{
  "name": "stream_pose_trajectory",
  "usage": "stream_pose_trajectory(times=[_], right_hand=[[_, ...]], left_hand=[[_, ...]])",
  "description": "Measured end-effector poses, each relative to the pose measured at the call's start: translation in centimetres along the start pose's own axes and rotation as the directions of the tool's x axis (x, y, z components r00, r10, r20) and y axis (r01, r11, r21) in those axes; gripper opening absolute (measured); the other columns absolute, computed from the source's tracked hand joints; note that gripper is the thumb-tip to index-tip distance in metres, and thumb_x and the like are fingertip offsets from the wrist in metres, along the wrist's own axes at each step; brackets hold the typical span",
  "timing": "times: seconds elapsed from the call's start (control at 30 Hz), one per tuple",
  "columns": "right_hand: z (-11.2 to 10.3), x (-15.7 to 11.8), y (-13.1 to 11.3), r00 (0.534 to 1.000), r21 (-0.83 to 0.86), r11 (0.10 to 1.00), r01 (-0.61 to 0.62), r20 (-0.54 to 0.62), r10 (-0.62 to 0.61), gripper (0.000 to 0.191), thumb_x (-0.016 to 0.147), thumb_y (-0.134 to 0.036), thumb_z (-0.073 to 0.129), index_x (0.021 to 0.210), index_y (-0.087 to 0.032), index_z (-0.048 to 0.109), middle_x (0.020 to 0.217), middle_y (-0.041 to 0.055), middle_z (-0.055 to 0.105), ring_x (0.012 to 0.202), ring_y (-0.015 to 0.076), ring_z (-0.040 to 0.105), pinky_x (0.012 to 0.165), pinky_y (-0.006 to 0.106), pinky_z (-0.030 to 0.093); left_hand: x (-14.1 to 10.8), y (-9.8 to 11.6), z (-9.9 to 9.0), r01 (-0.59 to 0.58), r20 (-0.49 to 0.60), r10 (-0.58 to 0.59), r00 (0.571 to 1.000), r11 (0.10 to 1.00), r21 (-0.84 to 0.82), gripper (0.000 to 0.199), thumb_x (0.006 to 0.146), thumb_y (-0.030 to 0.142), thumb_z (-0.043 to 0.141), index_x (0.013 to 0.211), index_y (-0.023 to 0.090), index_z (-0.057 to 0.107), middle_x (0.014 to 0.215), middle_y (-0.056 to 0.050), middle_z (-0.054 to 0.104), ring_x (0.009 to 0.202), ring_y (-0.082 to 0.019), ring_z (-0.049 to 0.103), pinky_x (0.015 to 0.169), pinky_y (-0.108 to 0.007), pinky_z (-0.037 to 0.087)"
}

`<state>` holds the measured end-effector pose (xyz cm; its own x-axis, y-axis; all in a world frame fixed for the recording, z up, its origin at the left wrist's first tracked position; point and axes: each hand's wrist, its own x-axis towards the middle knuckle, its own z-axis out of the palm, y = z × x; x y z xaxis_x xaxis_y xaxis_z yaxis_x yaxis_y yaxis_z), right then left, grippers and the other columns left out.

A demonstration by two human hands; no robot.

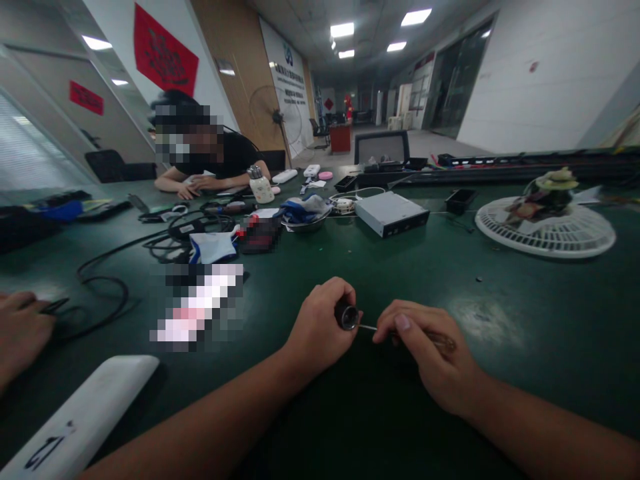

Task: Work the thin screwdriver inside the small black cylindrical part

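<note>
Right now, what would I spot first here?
You'd probably spot the red banner high on the left wall, then the round white fan guard lying on the green table at the right. Up close, the left hand holds a small black cylinder, and a thin pale rod runs to the right hand.

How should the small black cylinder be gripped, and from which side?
Probably best around the barrel of the small black cylinder, coming from the left, as the left hand holds it now. Its short round body suits a fingertip grip, and this leaves its bright-rimmed right end free, facing the thin pale rod in the right hand.
</note>
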<state>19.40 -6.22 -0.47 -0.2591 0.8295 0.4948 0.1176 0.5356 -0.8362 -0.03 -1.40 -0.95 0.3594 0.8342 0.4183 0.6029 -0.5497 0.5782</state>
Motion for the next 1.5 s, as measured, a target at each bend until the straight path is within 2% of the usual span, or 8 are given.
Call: stream_pose_trajectory(times=[0.13, 0.3, 0.4, 0.63, 0.83, 1.07, 1.33, 1.5], right_hand=[[0.04, -0.04, 0.20, 0.997, -0.014, 1.000, -0.018, -0.073, 0.017, 0.035, 0.104, -0.028, 0.045, 0.083, -0.019, 0.072, 0.079, 0.0026, 0.066, 0.071, 0.0142, 0.060, 0.064, 0.028, 0.045], [-0.09, 0.16, -0.21, 1.000, 0.021, 1.000, 0.013, 0.017, -0.014, 0.032, 0.103, -0.026, 0.045, 0.090, -0.019, 0.074, 0.088, 0.0043, 0.069, 0.077, 0.0148, 0.062, 0.065, 0.028, 0.046], [-0.09, 0.03, -0.23, 0.998, 0.010, 1.000, 0.011, 0.070, -0.012, 0.033, 0.103, -0.026, 0.045, 0.088, -0.018, 0.073, 0.085, 0.0043, 0.068, 0.074, 0.0149, 0.062, 0.065, 0.029, 0.045], [0.08, -0.09, 0.20, 0.998, -0.031, 1.000, -0.001, -0.065, -0.001, 0.035, 0.104, -0.028, 0.044, 0.081, -0.018, 0.070, 0.079, 0.0031, 0.065, 0.071, 0.0142, 0.060, 0.064, 0.029, 0.045], [-0.01, 0.09, -0.14, 0.998, -0.012, 1.000, 0.020, 0.063, -0.019, 0.034, 0.103, -0.026, 0.044, 0.084, -0.018, 0.071, 0.081, 0.0040, 0.066, 0.073, 0.0147, 0.061, 0.064, 0.029, 0.045], [0.13, -0.13, 0.29, 0.998, -0.051, 0.999, -0.007, -0.055, 0.004, 0.036, 0.104, -0.028, 0.044, 0.079, -0.018, 0.068, 0.077, 0.0030, 0.064, 0.070, 0.0144, 0.059, 0.063, 0.029, 0.044], [-0.02, 0.12, -0.35, 0.998, -0.013, 1.000, 0.020, 0.058, -0.019, 0.034, 0.103, -0.026, 0.044, 0.084, -0.019, 0.071, 0.082, 0.0041, 0.066, 0.072, 0.0154, 0.060, 0.064, 0.030, 0.045], [0.08, -0.09, 0.09, 1.000, -0.062, 0.998, -0.009, 0.004, 0.009, 0.036, 0.103, -0.027, 0.044, 0.078, -0.018, 0.067, 0.075, 0.0031, 0.063, 0.066, 0.0149, 0.057, 0.061, 0.030, 0.043]], left_hand=[[0.02, -0.04, -0.01, -0.005, 0.019, 0.005, 1.000, 1.000, -0.002, 0.019, 0.074, 0.010, 0.066, 0.082, 0.020, 0.052, 0.080, 0.001, 0.060, 0.072, -0.016, 0.054, 0.063, -0.028, 0.039], [-0.04, -0.09, 0.01, -0.008, 0.022, 0.008, 1.000, 1.000, -0.004, 0.019, 0.074, 0.009, 0.066, 0.082, 0.020, 0.052, 0.080, 0.001, 0.060, 0.072, -0.016, 0.055, 0.063, -0.029, 0.039], [-0.05, -0.05, 0.02, -0.006, 0.021, 0.006, 1.000, 1.000, -0.012, 0.018, 0.075, 0.010, 0.066, 0.082, 0.020, 0.052, 0.079, 0.001, 0.060, 0.073, -0.016, 0.055, 0.064, -0.029, 0.039], [-0.04, -0.02, 0.01, -0.010, 0.032, 0.010, 0.999, 1.000, -0.009, 0.020, 0.074, 0.008, 0.065, 0.081, 0.020, 0.051, 0.079, 0.001, 0.059, 0.073, -0.016, 0.055, 0.065, -0.029, 0.039], [-0.10, -0.20, 0.04, -0.024, 0.034, 0.024, 0.999, 1.000, -0.015, 0.019, 0.074, 0.009, 0.065, 0.082, 0.021, 0.052, 0.081, 0.001, 0.060, 0.073, -0.016, 0.055, 0.064, -0.029, 0.039], [-0.10, -0.18, 0.06, -0.024, 0.041, 0.025, 0.999, 1.000, -0.021, 0.020, 0.074, 0.008, 0.064, 0.082, 0.021, 0.052, 0.081, 0.001, 0.060, 0.074, -0.016, 0.055, 0.065, -0.029, 0.040], [-0.03, -0.07, -0.08, -0.014, 0.055, 0.015, 0.998, 1.000, -0.018, 0.019, 0.075, 0.009, 0.065, 0.082, 0.020, 0.052, 0.082, 0.000, 0.060, 0.075, -0.017, 0.055, 0.065, -0.029, 0.040], [-0.04, -0.06, -0.09, 0.000, 0.065, 0.001, 0.998, 1.000, -0.028, 0.018, 0.075, 0.010, 0.065, 0.083, 0.020, 0.053, 0.082, 0.001, 0.060, 0.074, -0.017, 0.056, 0.064, -0.029, 0.040]])
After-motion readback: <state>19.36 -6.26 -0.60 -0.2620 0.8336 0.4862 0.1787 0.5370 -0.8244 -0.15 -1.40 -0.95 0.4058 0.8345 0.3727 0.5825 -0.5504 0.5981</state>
